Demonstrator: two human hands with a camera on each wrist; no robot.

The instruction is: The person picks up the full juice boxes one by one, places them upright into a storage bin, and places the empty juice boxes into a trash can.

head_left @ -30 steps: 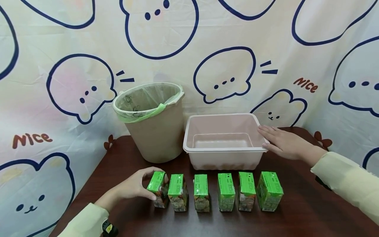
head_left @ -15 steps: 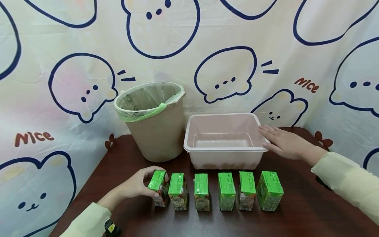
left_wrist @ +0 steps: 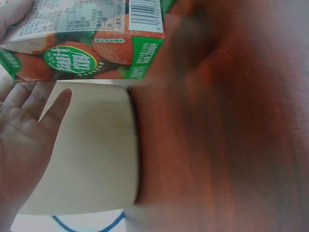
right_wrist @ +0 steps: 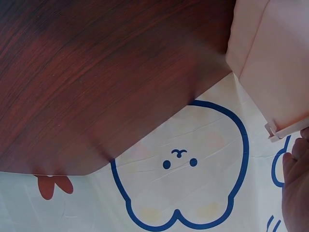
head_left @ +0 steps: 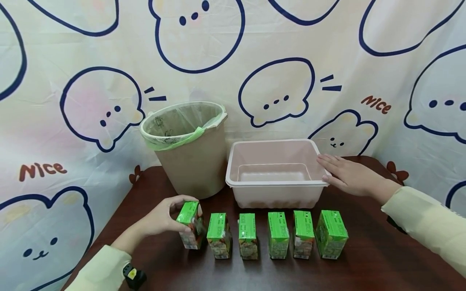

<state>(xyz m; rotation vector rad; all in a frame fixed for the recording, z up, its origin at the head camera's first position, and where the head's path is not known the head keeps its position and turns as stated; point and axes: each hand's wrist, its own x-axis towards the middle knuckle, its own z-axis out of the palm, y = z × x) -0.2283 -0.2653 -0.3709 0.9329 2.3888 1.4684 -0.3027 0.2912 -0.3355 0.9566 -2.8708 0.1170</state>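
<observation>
A: Which containers stand towards the rear of the table point(head_left: 284, 279)?

B: A beige bin point(head_left: 198, 173) at left and, just beside it, a pale pink tub point(head_left: 276, 197). The bin holds a translucent liner point(head_left: 180, 119), folded over the rim with a green band at the front; the bottom of the bin is out of sight. The tub is open at the top, and its floor shows, bearing a rectangular outline.

A: Where are the drink cartons?

B: All six lie outside both containers. The leftmost carton point(head_left: 191, 222) is held roughly upright in front of the bin; the five other cartons point(head_left: 247, 236) stand upright in a row on the table, the three at right close together.

A: How is the left hand point(head_left: 160, 218) set?

B: It grips the leftmost carton, thumb on one side and fingers on the other, spread only to the carton's width. The left wrist view shows printed strawberries and a barcode. Whether the carton's base touches the table cannot be told.

A: And the right hand point(head_left: 347, 173)?

B: Its straight fingers rest against the right end of the tub's rim, touching without grasping.
</observation>
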